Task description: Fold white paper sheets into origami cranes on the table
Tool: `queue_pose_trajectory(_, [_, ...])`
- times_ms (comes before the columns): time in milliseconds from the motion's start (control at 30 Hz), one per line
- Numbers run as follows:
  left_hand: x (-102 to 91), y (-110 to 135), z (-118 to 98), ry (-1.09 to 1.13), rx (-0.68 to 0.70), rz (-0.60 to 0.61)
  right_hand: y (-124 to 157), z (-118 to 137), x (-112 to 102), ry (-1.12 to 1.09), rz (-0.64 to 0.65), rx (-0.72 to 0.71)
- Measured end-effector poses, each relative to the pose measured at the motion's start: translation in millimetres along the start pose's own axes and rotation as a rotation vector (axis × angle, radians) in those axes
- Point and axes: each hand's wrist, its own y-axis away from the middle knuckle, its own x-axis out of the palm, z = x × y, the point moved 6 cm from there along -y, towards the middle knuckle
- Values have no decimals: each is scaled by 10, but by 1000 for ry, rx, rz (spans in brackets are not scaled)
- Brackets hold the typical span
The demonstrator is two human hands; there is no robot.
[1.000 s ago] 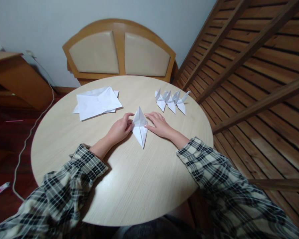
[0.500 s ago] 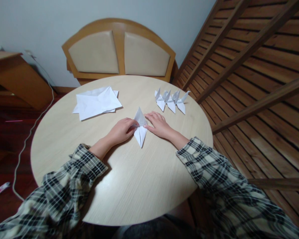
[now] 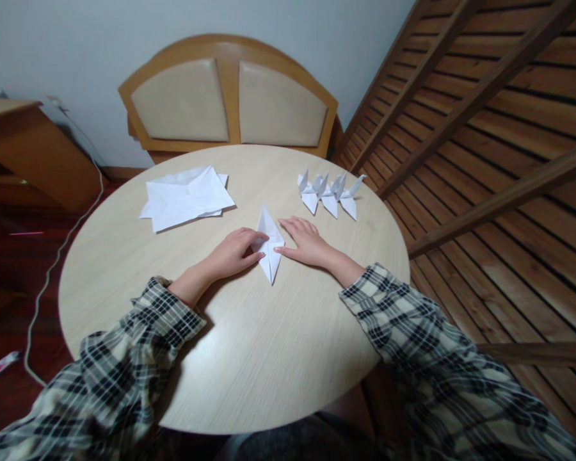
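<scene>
A white paper folded into a long diamond (image 3: 271, 264) lies on the round table between my hands, a crease running down its lower half. My left hand (image 3: 234, 253) holds its left side, with the index finger over the middle and the thumb lower down. From the right, my right hand (image 3: 306, 242) touches the paper's edge with its thumb; the other fingers stretch out on the tabletop, apart from the paper. The undersides of my left fingers are hidden.
Flat white paper sheets (image 3: 187, 198) lie at the table's (image 3: 249, 365) back left. Several folded paper cranes (image 3: 329, 195) stand at the back right. Beyond are a padded headboard (image 3: 233, 96) and, at right, wooden slats (image 3: 484, 128). A cable (image 3: 52, 269) runs along the left floor.
The diamond's upper half looks wider and flatter, its tip slightly further left. My left thumb and index finger are further apart, and my right thumb has shifted slightly left and down.
</scene>
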Motion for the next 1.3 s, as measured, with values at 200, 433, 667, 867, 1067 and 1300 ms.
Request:
queue_pose_trajectory(200, [12,-5,-3,-26,14,16,1,-9,8,-16,13,-10])
queue_pose_trajectory(433, [32,-7,14,-31,35,17,36,60,-16,-22,36,-34])
queue_pose_trajectory(667, [36,-6,27,-17,34,6,84,172,-21,-22,66,-128])
queue_pose_trajectory(867, [33,-10,32,-8,29,4,108,221,-25,-12,75,-168])
queue_pose_trajectory(1067, [20,-8,16,-1,31,2,130,273,-17,-27,109,-205])
queue_pose_trajectory(1300, [30,-10,8,-28,28,29,154,317,-18,-33,103,-239])
